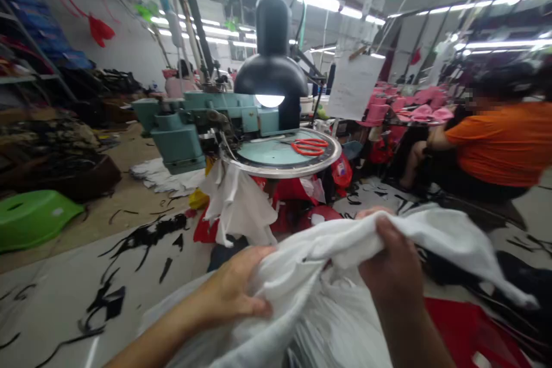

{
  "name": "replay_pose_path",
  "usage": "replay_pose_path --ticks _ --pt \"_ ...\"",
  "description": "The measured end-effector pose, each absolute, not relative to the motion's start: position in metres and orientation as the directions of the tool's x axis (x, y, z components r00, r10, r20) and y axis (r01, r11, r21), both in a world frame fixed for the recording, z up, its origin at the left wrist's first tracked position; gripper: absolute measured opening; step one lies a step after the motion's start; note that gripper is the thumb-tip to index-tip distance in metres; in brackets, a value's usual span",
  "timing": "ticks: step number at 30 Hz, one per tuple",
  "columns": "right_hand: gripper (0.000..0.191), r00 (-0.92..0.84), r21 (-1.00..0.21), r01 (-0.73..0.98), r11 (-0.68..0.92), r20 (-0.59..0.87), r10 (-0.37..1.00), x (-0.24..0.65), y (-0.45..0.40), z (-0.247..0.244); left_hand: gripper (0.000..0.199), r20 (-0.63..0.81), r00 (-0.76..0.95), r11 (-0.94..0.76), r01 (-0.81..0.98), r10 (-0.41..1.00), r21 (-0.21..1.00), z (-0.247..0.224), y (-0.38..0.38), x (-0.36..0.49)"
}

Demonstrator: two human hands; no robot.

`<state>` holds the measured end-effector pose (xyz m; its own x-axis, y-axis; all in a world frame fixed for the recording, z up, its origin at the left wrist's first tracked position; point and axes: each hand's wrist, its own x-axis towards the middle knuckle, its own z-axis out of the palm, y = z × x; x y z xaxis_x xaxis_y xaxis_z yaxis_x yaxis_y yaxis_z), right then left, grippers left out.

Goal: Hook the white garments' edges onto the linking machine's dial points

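A white piece of cloth (319, 244) stretches between my two hands, bunched and folded. My left hand (241, 284) grips its left side, thumb on top of the fabric. My right hand (394, 253) is closed round the upper right part, and a loose end trails off to the right, blurred by motion. More white fabric (340, 322) lies heaped below the hands. Just beyond stands a green sewing machine (224, 115) with a round dial plate (276, 169), and a white cloth piece (241, 201) hangs from its rim. Red-handled scissors (309, 146) rest on the plate.
A black lamp (271, 75) shines over the machine. On the floor at left are black scraps (146, 238) and a green stool (37, 218). Red material (470, 328) lies at lower right. A person in an orange shirt (504, 144) sits at right.
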<state>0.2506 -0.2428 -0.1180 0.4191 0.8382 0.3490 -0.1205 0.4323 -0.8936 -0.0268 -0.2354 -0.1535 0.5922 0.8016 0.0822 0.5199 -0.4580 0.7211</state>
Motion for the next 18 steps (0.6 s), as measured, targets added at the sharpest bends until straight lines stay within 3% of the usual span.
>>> replay_pose_path --ticks 2,3,5,8,11,15,18 --pt "0.026 0.513 -0.852 -0.274 0.446 0.262 0.817 0.292 -0.246 -0.110 0.034 -0.107 0.650 -0.425 0.603 0.752 0.675 -0.187 -0.230 -0.034" --pt "0.026 0.547 -0.833 -0.346 0.431 0.194 0.814 0.309 -0.249 -0.111 0.032 -0.141 0.613 -0.374 0.630 0.777 0.680 -0.198 -0.228 -0.034" --pt "0.030 0.600 -0.818 -0.429 0.383 0.059 0.797 0.338 -0.254 -0.121 0.034 -0.148 0.546 -0.260 0.599 0.825 0.757 -0.204 -0.225 -0.032" --pt "0.035 0.656 -0.861 -0.407 0.304 -0.044 0.754 0.371 -0.258 -0.142 0.047 -0.249 0.472 0.047 0.399 0.846 0.916 -0.180 -0.218 -0.027" --pt "0.036 0.636 -0.881 -0.428 0.200 -0.137 0.759 0.383 -0.265 -0.162 0.058 -0.400 0.371 0.345 0.208 0.838 0.915 -0.149 -0.214 -0.018" --pt "0.050 0.456 -0.884 -0.466 0.024 -0.217 0.863 0.329 -0.287 -0.200 0.069 -0.344 0.455 0.313 0.146 0.821 0.939 -0.150 -0.226 0.007" --pt "0.055 0.292 -0.922 -0.376 -0.092 -0.212 0.933 0.273 -0.299 -0.227 0.083 -0.336 0.696 0.083 0.371 0.635 0.925 -0.171 -0.239 0.025"
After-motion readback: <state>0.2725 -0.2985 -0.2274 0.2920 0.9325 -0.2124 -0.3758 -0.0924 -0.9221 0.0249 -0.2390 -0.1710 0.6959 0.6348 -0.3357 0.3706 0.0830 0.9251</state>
